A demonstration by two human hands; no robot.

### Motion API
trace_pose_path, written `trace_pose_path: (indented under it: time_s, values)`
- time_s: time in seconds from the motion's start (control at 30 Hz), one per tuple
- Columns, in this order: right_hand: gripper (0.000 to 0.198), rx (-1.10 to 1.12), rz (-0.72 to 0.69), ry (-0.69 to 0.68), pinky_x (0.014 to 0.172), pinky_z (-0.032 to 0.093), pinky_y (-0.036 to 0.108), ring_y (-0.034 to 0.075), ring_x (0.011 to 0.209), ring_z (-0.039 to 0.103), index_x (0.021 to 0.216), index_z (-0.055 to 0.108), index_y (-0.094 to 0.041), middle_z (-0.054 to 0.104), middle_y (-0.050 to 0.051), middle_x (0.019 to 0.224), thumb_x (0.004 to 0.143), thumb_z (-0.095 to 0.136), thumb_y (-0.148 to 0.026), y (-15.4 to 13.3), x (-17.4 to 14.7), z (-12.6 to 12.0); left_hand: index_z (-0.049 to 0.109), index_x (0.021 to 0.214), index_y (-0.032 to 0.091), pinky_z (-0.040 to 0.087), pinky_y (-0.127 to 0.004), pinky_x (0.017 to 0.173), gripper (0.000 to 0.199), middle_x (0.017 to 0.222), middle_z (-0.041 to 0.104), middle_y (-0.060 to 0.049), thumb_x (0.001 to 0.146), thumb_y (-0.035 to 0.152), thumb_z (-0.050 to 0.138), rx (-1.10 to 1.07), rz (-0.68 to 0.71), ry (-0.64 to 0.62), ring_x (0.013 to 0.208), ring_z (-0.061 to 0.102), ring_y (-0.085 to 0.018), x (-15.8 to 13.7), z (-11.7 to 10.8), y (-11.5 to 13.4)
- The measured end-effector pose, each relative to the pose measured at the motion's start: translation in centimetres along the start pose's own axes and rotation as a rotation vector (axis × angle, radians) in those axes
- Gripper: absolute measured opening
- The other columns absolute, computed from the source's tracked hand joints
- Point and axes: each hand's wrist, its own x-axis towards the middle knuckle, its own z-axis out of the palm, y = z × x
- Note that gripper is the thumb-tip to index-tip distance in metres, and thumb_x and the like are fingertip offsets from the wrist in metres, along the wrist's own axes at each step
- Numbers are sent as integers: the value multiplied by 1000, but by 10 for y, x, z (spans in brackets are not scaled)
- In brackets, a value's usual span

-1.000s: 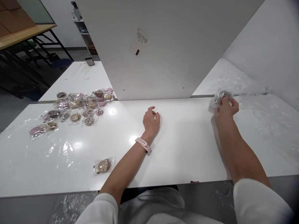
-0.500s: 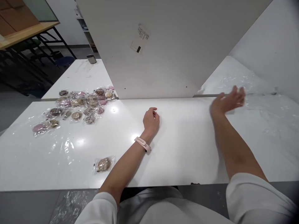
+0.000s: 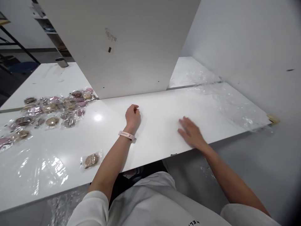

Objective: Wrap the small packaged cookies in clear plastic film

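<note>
My left hand (image 3: 133,118) rests on the white table (image 3: 155,110) with its fingers loosely curled in and nothing visible in them. A pale pink band (image 3: 127,135) circles that wrist. My right hand (image 3: 191,133), slightly blurred, is palm down over or on the tabletop near its front edge, fingers spread and holding nothing. One wrapped cookie (image 3: 91,160) in a clear packet lies left of my left forearm. Farther left, several wrapped cookies (image 3: 52,121), brown, tan and pink, lie in a loose pile.
A white upright panel (image 3: 131,50) with a label stands at the table's back. Clear plastic film (image 3: 244,110) lies at the right end, beside the wall (image 3: 235,40). More film (image 3: 44,169) covers the front left. A metal cup (image 3: 62,62) stands on the table behind.
My right hand has come from the plastic film at the right back toward the middle front of the table. The view has turned right. My left hand stays curled on the table.
</note>
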Motion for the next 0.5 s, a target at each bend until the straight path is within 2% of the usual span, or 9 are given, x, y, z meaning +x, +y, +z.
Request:
trace_pose_path:
  time_s: [0.03, 0.1, 0.13, 0.2, 0.23, 0.3, 0.4, 0.43, 0.5]
  values:
    - [59, -82, 80, 106, 123, 20, 57, 32, 152, 28, 146, 53, -20, 38, 14, 162, 98, 43, -52, 13, 3, -13, 64, 97, 21, 48, -35, 84, 24, 93, 67, -5, 81, 10, 49, -6, 8, -12, 90, 63, -20, -3, -2, 0]
    - [65, -240, 393, 392, 123, 10, 63, 38, 154, 17, 150, 48, -10, 27, 23, 165, 97, 44, -48, 51, 14, -46, 65, 95, 20, 48, -35, 86, 22, 96, 68, -5, 81, 11, 50, -19, 16, -28, 91, 62, -20, -8, -6, 0]
    - [68, -255, 542, 462, 120, 11, 68, 42, 154, 16, 152, 44, -9, 23, 25, 165, 96, 45, -48, 70, 20, -62, 65, 94, 20, 48, -36, 87, 22, 96, 68, -6, 80, 11, 50, -25, 12, -32, 90, 62, -20, -9, -7, 1]
    - [67, -217, 671, 412, 110, 18, 79, 50, 148, 24, 151, 45, -12, 31, 28, 161, 97, 41, -51, 93, 28, -81, 65, 93, 19, 48, -36, 87, 21, 96, 68, -6, 80, 11, 50, -31, -5, -34, 90, 62, -20, -12, -9, 5]
    - [65, -184, 658, 328, 105, 21, 83, 53, 144, 30, 148, 49, -14, 37, 28, 157, 98, 39, -54, 93, 29, -82, 65, 93, 19, 48, -36, 87, 21, 96, 68, -6, 80, 11, 50, -35, -16, -31, 90, 62, -20, -13, -9, 7]
    - [64, -134, 540, 150, 101, 27, 84, 54, 138, 39, 140, 57, -14, 47, 29, 149, 98, 36, -58, 66, 20, -69, 64, 94, 19, 47, -35, 86, 20, 96, 68, -6, 81, 12, 50, -55, -44, -29, 90, 61, -20, -15, -10, 12]
    - [61, -69, 306, 9, 109, 34, 72, 46, 139, 44, 135, 61, -16, 49, 23, 152, 96, 47, -60, -19, -17, -37, 64, 102, 20, 48, -32, 80, 20, 97, 66, -5, 84, 17, 54, -139, -108, -42, 86, 60, -18, -23, -14, 19]
    - [57, -21, 195, -47, 112, 38, 65, 41, 141, 44, 136, 62, -22, 49, 17, 154, 95, 50, -59, -50, -33, -33, 63, 105, 20, 48, -31, 77, 22, 97, 65, -5, 85, 20, 56, -168, -130, -56, 84, 60, -17, -28, -17, 20]
    - [53, 186, -130, -268, 108, 47, 55, 35, 142, 45, 145, 54, -33, 45, 7, 159, 97, 52, -56, -103, -59, -44, 61, 113, 20, 49, -29, 74, 27, 99, 64, -5, 87, 25, 58, -212, -165, -93, 83, 60, -16, -41, -24, 22]
